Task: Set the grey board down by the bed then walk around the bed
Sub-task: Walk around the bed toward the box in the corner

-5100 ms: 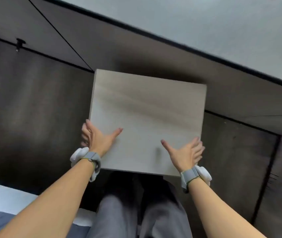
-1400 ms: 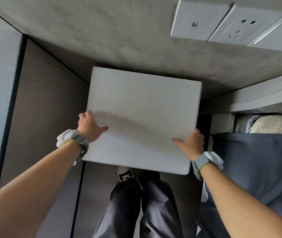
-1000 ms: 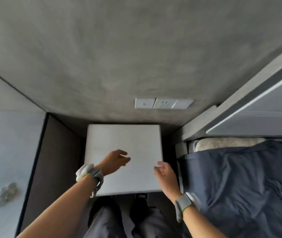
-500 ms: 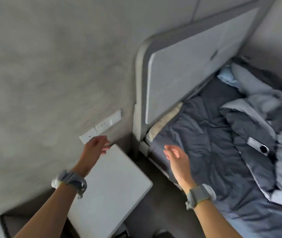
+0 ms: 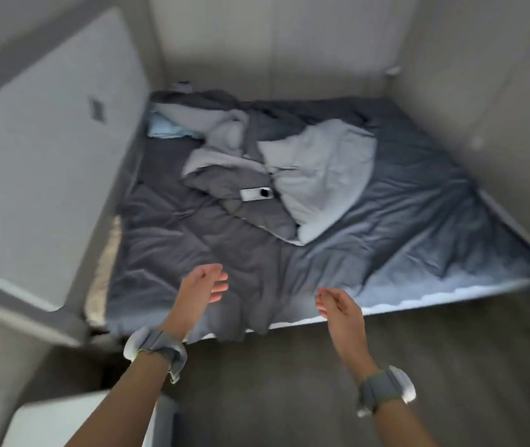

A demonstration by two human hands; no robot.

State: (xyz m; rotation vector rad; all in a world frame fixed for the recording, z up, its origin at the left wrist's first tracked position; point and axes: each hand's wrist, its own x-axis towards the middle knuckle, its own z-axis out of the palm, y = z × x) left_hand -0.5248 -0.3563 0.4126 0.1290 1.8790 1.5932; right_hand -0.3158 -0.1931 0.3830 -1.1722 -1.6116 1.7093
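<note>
Now both hands are empty: the left hand (image 5: 204,290) and the right hand (image 5: 338,309) hang loosely curled in front of the body, fingers relaxed and gripping nothing. The board (image 5: 73,421) lies low at the bottom left, by the head-end corner of the bed (image 5: 386,221) and apart from both hands, so the setting-down looks done and the walk is the step in hand.

To do it well, I would keep to the strip of floor (image 5: 289,382) along the near edge of the bed, step clear of the board instead of clipping it, and turn at the foot-end corner on the right. Hands can stay free and close to the body.

Much is unclear. Motion blur softens the whole view. The left arm covers part of the board, and the frame cuts off its lower edge, so whether it lies flat cannot be told. A small white device (image 5: 257,193) sits on the rumpled duvet (image 5: 318,175); what it is cannot be made out. The floor past the foot end, at the far right, is barely visible, so any passage there is a guess.
</note>
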